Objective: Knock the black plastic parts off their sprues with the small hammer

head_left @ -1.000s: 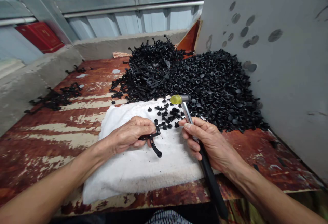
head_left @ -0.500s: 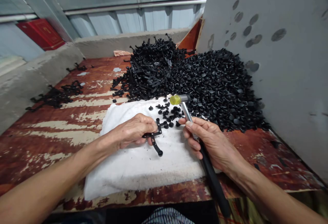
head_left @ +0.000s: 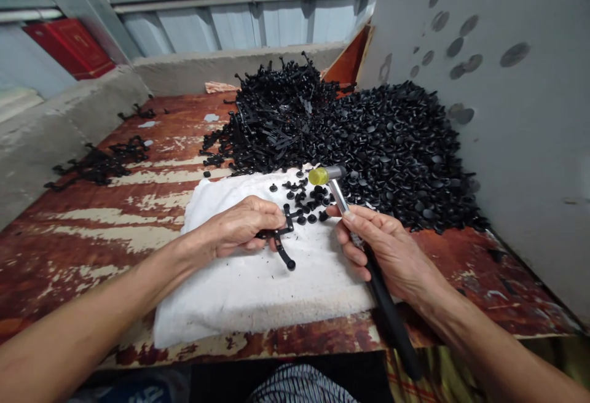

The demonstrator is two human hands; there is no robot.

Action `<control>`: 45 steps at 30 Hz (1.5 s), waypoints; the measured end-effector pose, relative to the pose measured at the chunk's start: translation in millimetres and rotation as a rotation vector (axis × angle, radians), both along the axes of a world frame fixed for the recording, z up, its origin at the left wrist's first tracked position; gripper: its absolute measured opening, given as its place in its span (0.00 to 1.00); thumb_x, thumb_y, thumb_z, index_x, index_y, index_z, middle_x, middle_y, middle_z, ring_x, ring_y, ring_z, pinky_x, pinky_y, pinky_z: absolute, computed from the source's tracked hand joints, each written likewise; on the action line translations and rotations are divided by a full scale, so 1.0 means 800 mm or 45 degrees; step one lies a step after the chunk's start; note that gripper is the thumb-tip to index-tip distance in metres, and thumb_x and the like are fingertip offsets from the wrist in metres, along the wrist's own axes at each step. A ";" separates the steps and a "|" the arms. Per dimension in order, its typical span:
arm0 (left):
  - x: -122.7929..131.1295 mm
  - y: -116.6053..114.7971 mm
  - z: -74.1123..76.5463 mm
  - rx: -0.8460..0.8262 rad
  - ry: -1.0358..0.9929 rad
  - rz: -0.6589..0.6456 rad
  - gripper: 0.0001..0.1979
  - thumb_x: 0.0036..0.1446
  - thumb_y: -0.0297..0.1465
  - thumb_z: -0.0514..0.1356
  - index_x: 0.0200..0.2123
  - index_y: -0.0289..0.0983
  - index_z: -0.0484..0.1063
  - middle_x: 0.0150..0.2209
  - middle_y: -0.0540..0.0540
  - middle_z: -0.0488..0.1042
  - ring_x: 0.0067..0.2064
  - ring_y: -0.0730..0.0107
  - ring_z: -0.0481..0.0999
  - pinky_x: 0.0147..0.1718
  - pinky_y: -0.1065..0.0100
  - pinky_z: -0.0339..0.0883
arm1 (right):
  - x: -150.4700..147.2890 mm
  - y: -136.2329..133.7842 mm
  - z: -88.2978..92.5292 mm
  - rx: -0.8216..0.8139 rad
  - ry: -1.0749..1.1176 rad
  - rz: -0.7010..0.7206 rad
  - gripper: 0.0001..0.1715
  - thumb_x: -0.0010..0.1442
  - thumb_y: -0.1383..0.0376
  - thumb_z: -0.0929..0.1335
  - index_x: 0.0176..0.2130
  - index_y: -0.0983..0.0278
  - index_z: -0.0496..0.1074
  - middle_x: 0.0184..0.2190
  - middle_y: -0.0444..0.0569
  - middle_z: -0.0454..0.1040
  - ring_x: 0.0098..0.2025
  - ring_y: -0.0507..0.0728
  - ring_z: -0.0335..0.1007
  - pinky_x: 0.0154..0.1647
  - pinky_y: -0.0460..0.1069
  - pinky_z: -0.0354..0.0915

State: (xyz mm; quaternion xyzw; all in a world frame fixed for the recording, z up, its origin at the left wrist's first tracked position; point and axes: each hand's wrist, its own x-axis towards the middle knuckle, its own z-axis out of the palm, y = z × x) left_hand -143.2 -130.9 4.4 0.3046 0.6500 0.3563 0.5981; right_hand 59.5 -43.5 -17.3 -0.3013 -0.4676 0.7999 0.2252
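My left hand (head_left: 239,226) is closed on a black plastic sprue piece (head_left: 282,242) with branching arms, pressed onto a white folded towel (head_left: 258,280). My right hand (head_left: 382,249) grips a small hammer (head_left: 329,177) with a yellow tip, a metal neck and a black handle. The hammer head hovers above several loose black caps (head_left: 306,197) scattered on the towel's far side.
A big heap of black round caps (head_left: 396,151) lies at the right, and a heap of black sprues (head_left: 276,114) behind the towel. Smaller sprue piles (head_left: 99,163) lie at the left on the worn red table (head_left: 106,219). A grey board (head_left: 507,114) walls the right side.
Both hands and the hammer have stayed in nearly the same pose; the view has shifted slightly, and the sprue piece sits a little higher on the towel.
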 end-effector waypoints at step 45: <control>0.017 -0.008 -0.015 0.080 0.332 0.012 0.08 0.50 0.30 0.57 0.21 0.36 0.68 0.16 0.48 0.71 0.12 0.82 0.53 0.11 0.74 0.40 | 0.036 -0.002 0.018 2.069 -0.323 0.021 0.29 0.63 0.76 0.59 0.62 0.70 0.64 0.34 0.52 0.74 0.31 0.53 0.70 0.32 0.47 0.69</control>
